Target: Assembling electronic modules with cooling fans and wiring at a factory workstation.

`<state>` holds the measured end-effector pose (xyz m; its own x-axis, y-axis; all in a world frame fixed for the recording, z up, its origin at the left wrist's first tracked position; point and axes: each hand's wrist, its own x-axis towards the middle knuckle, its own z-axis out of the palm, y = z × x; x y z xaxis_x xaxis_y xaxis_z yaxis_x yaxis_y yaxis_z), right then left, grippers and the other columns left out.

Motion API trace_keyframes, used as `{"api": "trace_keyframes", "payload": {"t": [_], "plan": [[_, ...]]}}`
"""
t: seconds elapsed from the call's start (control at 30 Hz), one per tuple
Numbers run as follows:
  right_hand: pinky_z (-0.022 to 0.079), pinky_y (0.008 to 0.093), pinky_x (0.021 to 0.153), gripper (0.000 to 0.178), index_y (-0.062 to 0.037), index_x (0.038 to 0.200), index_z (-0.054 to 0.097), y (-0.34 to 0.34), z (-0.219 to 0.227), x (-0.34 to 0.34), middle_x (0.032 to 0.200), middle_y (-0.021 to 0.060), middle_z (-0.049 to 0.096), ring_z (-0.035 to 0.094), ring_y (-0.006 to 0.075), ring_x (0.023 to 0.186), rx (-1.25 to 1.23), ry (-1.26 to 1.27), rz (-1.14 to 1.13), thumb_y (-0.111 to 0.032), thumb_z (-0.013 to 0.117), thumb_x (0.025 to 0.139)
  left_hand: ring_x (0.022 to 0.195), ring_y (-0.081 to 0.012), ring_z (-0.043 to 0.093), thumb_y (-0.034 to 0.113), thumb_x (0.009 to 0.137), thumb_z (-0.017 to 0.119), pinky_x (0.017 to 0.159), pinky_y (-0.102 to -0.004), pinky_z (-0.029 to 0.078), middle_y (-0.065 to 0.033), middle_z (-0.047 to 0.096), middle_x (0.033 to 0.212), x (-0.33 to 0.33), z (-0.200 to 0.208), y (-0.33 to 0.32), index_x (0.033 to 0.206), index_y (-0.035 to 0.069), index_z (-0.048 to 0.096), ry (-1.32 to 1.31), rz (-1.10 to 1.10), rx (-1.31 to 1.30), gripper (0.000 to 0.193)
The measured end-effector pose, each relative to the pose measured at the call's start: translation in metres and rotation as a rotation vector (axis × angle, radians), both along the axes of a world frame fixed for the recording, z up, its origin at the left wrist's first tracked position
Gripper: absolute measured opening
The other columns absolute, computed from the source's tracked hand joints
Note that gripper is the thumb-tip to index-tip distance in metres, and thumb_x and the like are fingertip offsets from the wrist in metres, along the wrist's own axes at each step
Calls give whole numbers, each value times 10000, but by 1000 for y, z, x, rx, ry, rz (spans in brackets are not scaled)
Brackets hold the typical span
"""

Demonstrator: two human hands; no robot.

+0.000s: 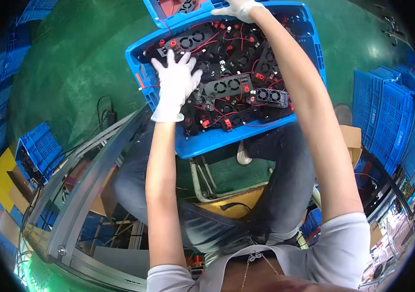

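Both of my hands wear white gloves. My left hand [176,82] is open, its fingers spread over the left part of a blue plastic crate [207,147]. Just beyond its fingertips lies a black twin-fan module [188,40] with red fittings. The crate is full of similar black fan units with thin red and black wires; one twin-fan unit [227,86] lies near the middle, and a smaller grey one [270,97] to the right. My right hand [239,9] reaches over the crate's far rim, with a finger stretched out leftward; the picture's top edge partly cuts it off.
Beyond the crate stands another blue container [156,13] with a fan unit inside. Stacked blue crates [387,114] are at right, and a small blue crate [42,146] at left. A metal frame [88,182] runs along my left side. The floor [85,63] is green.
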<state>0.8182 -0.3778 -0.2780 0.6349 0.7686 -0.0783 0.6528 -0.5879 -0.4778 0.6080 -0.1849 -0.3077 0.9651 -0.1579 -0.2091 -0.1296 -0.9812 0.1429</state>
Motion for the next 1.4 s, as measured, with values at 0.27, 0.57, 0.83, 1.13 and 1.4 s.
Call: {"api": "trace_keyframes", "payload": {"t": [0.27,0.57,0.83,1.13,1.4], "plan": [[189,484,1080,600,-158,1200,535,2,-71,-3,1152,121,532,435,310,1183,-203,-153,-222,-612,530,808,1139,-350,486,292,857,588,1028,-404,333,-187,580,1147,96,2,46,1142,-33,561,-647,680,-500,433],[130,476,1120,657,-163,1277,477,4,-66,-7,1288,104,477,348,258,1291,-75,-47,-249,-578,587,779,640,-165,567,173,691,702,589,-328,470,-90,607,725,177,-69,87,822,-26,590,-17,825,-857,263],[442,319,805,421,-2,999,591,-4,-55,-46,1001,89,561,544,177,900,872,-166,-1300,-272,778,735,644,-182,570,143,656,630,585,-331,453,-114,610,701,203,-16,77,782,-26,597,-88,734,-1075,213],[178,448,1080,354,-135,1078,610,24,-8,32,1119,137,583,546,263,1055,1395,934,-1100,-416,496,896,600,-138,497,167,679,605,549,-289,381,-43,566,660,213,76,126,744,15,591,-116,662,-783,166],[470,390,887,203,-65,1014,586,29,20,44,1013,107,586,564,254,947,1255,1373,-1318,-230,538,907,627,-285,539,151,754,553,579,-371,419,-160,531,662,230,148,137,767,60,584,-405,-357,-49,97]]}}
